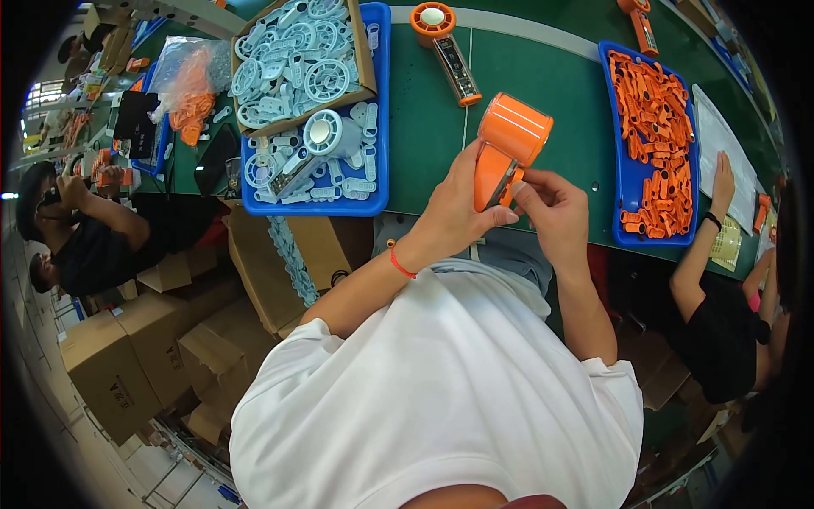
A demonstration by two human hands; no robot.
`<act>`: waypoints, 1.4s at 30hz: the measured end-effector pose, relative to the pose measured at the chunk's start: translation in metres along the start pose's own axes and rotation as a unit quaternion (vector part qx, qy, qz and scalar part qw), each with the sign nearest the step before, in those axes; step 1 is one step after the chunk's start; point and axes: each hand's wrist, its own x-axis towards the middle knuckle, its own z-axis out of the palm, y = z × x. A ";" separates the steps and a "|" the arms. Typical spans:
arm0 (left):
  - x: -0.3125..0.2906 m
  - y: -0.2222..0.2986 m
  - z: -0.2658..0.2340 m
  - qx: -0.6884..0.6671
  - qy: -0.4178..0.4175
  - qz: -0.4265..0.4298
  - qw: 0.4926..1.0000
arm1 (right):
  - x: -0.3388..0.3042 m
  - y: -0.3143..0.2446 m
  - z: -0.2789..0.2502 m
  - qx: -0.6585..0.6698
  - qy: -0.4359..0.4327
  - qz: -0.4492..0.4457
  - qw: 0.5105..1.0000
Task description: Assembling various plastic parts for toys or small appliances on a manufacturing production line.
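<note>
My left hand (449, 199) is wrapped round the handle of an orange handheld fan (515, 129), its round head tilted up and away from me. At the open side of the handle, my right hand (555, 212) pinches a small orange part (510, 193) between thumb and fingers, against the fan. The curled fingers hide some of that part. Beyond them on the green table lies a second orange fan (434, 19), its handle open with the insides (458, 69) showing.
On the left, a blue tray (383, 127) bears a cardboard box (366, 51) of light-blue fan parts and a light-blue fan (326, 134). To the right is a blue tray (621, 182) of small orange parts. People work at both sides; cardboard boxes (114, 360) stand at lower left.
</note>
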 end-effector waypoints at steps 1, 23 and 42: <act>0.000 -0.001 0.000 0.000 -0.001 0.000 1.000 | 0.000 0.001 0.000 0.012 0.002 0.003 1.000; 0.003 0.020 -0.006 -0.047 -0.006 -0.017 0.999 | 0.018 0.024 -0.007 0.048 -0.048 -0.091 0.994; 0.006 0.012 0.002 -0.021 -0.020 0.036 0.999 | 0.011 0.023 0.010 0.293 -0.140 0.002 0.946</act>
